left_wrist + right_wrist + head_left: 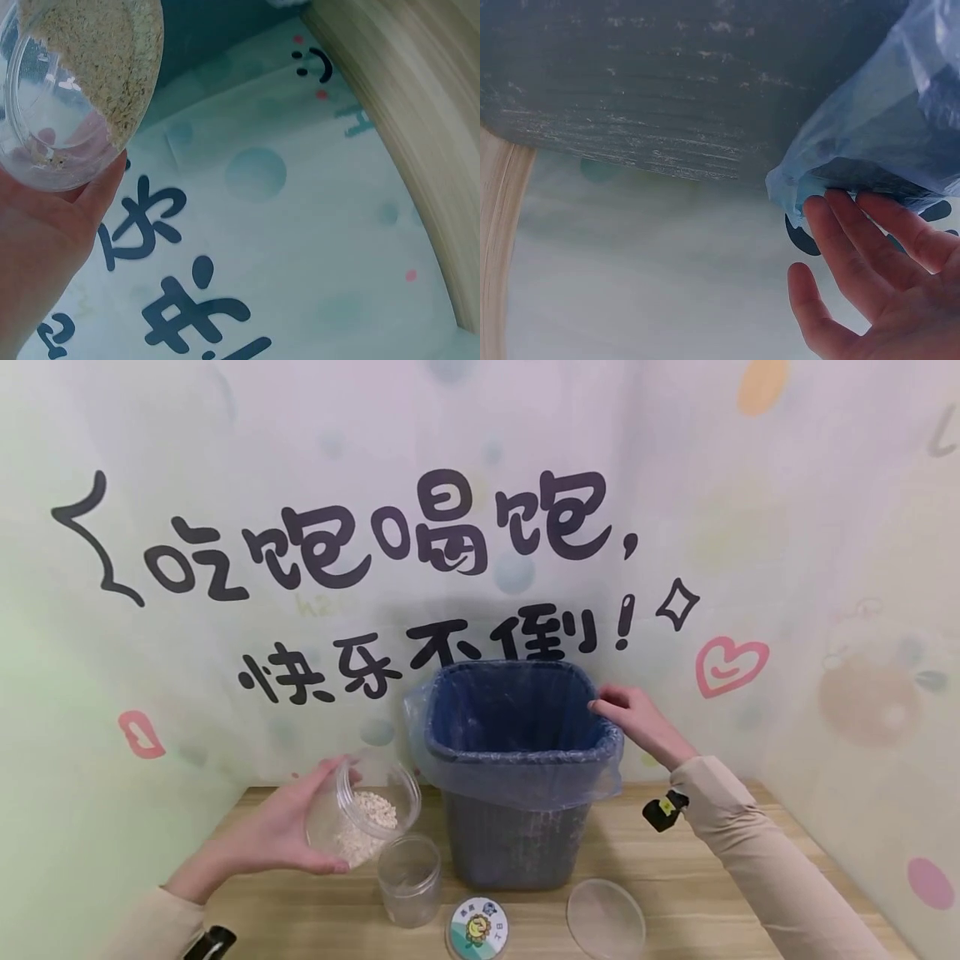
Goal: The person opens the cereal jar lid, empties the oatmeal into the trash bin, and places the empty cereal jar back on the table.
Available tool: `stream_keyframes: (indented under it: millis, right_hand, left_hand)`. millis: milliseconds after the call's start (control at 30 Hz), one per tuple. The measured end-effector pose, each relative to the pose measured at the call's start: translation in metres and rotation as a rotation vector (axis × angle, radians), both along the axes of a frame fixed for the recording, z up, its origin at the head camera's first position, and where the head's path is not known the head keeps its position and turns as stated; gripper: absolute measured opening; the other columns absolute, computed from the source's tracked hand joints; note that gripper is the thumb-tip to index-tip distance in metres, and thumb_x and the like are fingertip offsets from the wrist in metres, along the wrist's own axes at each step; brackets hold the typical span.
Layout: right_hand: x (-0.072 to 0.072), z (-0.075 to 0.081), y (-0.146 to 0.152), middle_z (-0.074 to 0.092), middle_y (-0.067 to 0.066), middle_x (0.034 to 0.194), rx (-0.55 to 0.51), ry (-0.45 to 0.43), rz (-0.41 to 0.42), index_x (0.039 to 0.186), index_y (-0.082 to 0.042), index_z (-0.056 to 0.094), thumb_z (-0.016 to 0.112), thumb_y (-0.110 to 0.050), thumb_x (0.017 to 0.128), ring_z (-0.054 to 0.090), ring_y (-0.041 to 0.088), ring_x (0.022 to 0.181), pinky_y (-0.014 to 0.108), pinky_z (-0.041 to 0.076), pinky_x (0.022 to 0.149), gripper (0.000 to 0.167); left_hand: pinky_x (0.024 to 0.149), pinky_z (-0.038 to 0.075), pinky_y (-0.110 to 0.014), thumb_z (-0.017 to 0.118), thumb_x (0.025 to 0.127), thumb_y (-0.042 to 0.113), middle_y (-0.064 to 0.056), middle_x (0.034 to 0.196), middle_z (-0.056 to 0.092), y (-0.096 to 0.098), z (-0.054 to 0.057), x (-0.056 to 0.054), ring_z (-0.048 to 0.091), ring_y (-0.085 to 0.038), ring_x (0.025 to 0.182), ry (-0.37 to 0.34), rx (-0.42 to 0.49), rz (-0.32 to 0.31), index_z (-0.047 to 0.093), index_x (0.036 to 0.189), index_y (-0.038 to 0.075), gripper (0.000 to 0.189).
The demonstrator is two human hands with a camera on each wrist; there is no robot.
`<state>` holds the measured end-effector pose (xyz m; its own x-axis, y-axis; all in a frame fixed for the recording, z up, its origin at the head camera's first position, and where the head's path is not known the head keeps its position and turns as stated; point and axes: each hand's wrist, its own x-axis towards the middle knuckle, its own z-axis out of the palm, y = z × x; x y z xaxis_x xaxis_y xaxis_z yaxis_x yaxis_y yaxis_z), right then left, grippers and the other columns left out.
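Pale beige sleeves [780,868] come closest to me, and beyond the left cuff the left hand [281,822] has its fingers clamped round a clear jar [326,822], thumb underneath. Pale flakes [375,810] lie along its lower side; it is tipped with its mouth turned right, away from those fingers, and I see none falling. Down and to the right of the fingers, a small clear cup [408,893] stands upright on the worktop [667,843]. Further right stands a bin [517,852], lined with a bluish bag [517,785] folded over its rim. The right hand [637,718] holds that rim, thumb over the edge, other fingers spaced apart beneath the bag's overhang. Below the right fingers lies a clear lid [606,918]; between the hands, nearer me, a printed lid [477,929]. I'd judge the step to be tilting the jar while the bin is steadied; a next move would call for a firm left grip, a measured tilt and the mouth squarely over a rim, so flakes don't scatter.
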<state>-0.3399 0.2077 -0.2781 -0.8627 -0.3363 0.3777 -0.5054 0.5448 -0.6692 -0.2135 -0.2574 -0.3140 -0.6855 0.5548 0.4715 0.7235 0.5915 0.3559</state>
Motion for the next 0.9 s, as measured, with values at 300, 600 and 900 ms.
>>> stream_keyframes:
  millis: [300, 600, 900]
  right_hand:
    - [0.003, 0.001, 0.003, 0.059, 0.010, 0.087, -0.010, -0.015, -0.002, 0.103, 0.005, 0.062, 0.049, -0.021, 0.097, 0.049, 0.024, 0.080, 0.034, 0.042, 0.069, 0.030]
    - [0.004, 0.000, 0.004, 0.059, 0.007, 0.085, -0.011, -0.013, -0.010, 0.102, 0.004, 0.062, 0.049, -0.021, 0.097, 0.049, 0.023, 0.079, 0.033, 0.042, 0.068, 0.029]
    - [0.002, 0.001, 0.001, 0.060, 0.008, 0.086, 0.017, -0.020, -0.015, 0.096, 0.000, 0.062, 0.053, -0.025, 0.096, 0.051, 0.024, 0.081, 0.035, 0.043, 0.071, 0.027]
  left_hand:
    - [0.081, 0.053, -0.048, 0.091, 0.058, 0.043, -0.018, 0.133, 0.050, -0.005, 0.022, -0.023, 0.054, -0.033, 0.110, -0.100, 0.020, 0.050, 0.029, 0.145, 0.004, 0.113]
    - [0.086, 0.048, -0.058, 0.091, 0.058, 0.041, -0.024, 0.126, 0.054, 0.004, 0.067, -0.052, 0.055, -0.037, 0.108, -0.039, -0.032, 0.102, 0.030, 0.143, -0.002, 0.114]
    - [0.090, 0.046, -0.056, 0.090, 0.062, 0.040, -0.026, 0.127, 0.051, 0.020, 0.102, -0.081, 0.053, -0.037, 0.109, -0.050, -0.115, 0.128, 0.024, 0.146, -0.005, 0.115]
